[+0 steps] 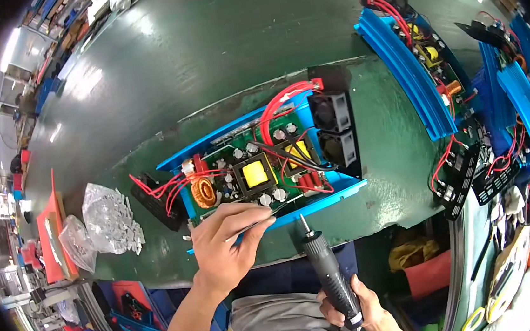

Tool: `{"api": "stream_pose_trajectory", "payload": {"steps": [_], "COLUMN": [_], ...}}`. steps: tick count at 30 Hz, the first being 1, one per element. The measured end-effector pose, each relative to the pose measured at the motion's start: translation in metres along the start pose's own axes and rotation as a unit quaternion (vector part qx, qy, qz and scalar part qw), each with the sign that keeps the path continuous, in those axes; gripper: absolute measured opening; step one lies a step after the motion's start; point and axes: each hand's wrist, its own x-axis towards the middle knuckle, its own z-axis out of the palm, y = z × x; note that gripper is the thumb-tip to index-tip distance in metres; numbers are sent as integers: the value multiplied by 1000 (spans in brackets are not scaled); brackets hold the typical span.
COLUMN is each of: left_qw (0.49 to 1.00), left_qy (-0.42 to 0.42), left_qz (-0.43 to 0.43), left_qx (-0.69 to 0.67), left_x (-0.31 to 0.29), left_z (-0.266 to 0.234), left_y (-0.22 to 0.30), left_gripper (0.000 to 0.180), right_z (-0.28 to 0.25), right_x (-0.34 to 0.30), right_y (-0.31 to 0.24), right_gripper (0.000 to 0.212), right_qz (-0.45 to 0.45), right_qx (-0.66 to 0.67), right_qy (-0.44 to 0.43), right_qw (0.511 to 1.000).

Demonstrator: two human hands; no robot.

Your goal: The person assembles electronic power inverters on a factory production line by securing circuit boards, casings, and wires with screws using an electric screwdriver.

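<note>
A blue metal housing (338,191) lies on the green bench in front of me, opened up, with a green circuit board inside. The board carries yellow-cored transformers (255,173), a copper-wound ring coil (203,192) and several capacitors. My left hand (228,236) is closed at the housing's near edge, pinching a thin metal tool that looks like tweezers (241,231), its tip by the near side of the board. In my right hand (366,305) is a black electric screwdriver (327,268), its bit pointing up toward the housing and apart from it.
A black end plate with two fans (335,127) stands at the housing's right; another black plate (157,201) hangs by red wires at its left. Clear bags of small parts (112,218) and an orange-red bin (55,240) sit left. More blue housings (406,75) lie right.
</note>
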Motion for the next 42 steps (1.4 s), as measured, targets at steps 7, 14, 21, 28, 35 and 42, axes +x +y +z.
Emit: {"api": "stream_pose_trajectory", "payload": {"steps": [7,14,21,28,35,42], "left_qw": [999,999,999,987,949,943], "left_qy": [-27,-30,-32,72,-235,-251], "left_qz": [-11,1,11,14,75,139], "left_qx": [-15,-18,-23,-143,196,169], "left_x": [5,3,0,6,21,34], "left_z": [-4,-3,-5,-25,-13,-6], "left_y": [-8,-9,-10,6,17,3], "left_gripper": [23,22,25,21,35,27], "right_z": [6,3,25,34,34,33], "right_x": [0,-2,-2,-9,-6,2], "right_y": [-4,2,-2,-4,3,3], "right_gripper": [88,93,84,74,105,99], "right_qz": [-2,-35,-61,-58,-29,-66], "right_qx": [19,-18,-103,-223,-161,-247], "right_qy": [0,7,94,137,165,166], "right_qw": [1000,999,988,963,973,952]}}
